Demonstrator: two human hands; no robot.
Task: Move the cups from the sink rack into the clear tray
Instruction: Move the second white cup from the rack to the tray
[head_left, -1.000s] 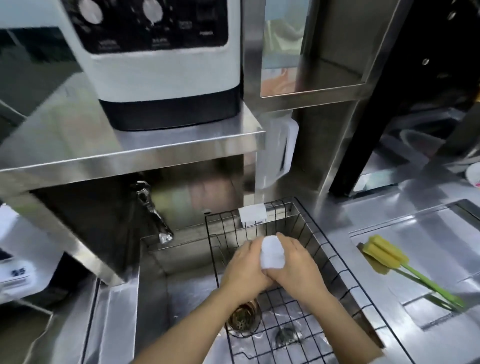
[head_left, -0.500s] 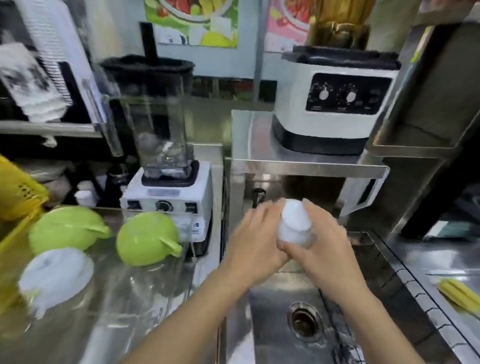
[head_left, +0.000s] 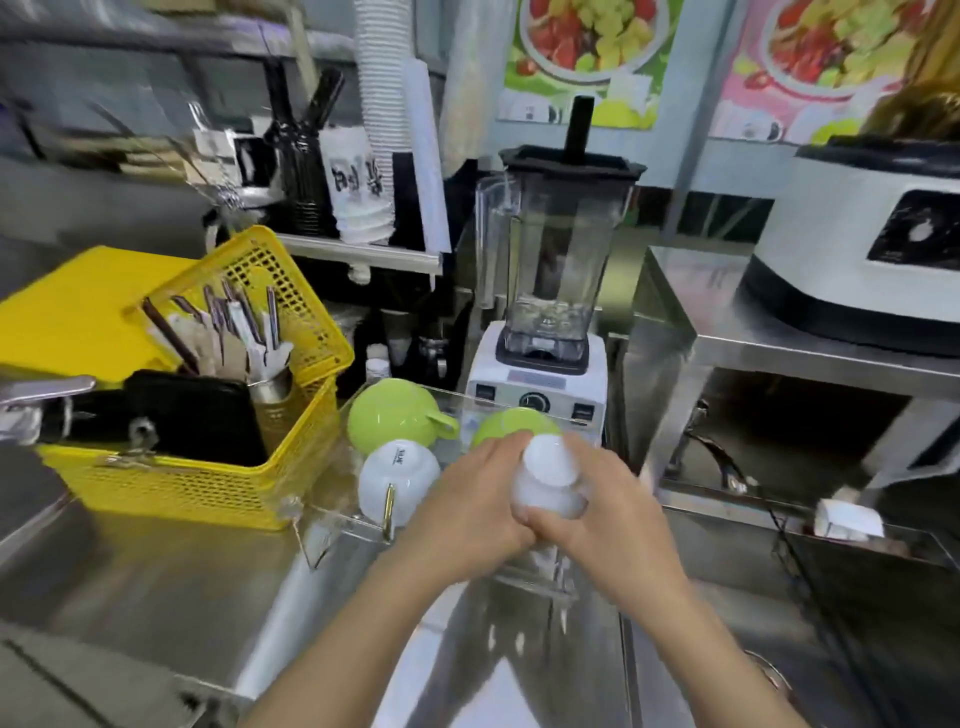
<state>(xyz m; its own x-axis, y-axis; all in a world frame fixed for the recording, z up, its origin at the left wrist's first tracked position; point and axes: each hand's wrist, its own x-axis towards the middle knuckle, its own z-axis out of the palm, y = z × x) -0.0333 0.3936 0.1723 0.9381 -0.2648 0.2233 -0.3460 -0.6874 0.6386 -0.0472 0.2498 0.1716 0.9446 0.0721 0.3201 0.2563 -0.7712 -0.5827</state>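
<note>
An upside-down white cup (head_left: 548, 478) is held between my left hand (head_left: 467, 504) and my right hand (head_left: 608, 519), both closed around it. It hovers over the near right part of the clear tray (head_left: 332, 540). Inside the tray stand two green cups, one at the back left (head_left: 392, 415) and one (head_left: 511, 423) partly hidden behind my hands, plus a white cup (head_left: 397, 478) with a gold handle, all upside down. The sink (head_left: 779, 649) lies at the lower right; its rack is barely visible.
A yellow basket (head_left: 218, 467) with utensils stands left of the tray. A blender (head_left: 545, 322) sits just behind the tray. A white machine (head_left: 872, 260) rests on a steel shelf at right. A steel counter (head_left: 130, 597) stretches in front of the basket.
Both hands lifted the white cup out of the sink rack and carried it left to above the clear tray. My view swung left from the sink to the counter.
</note>
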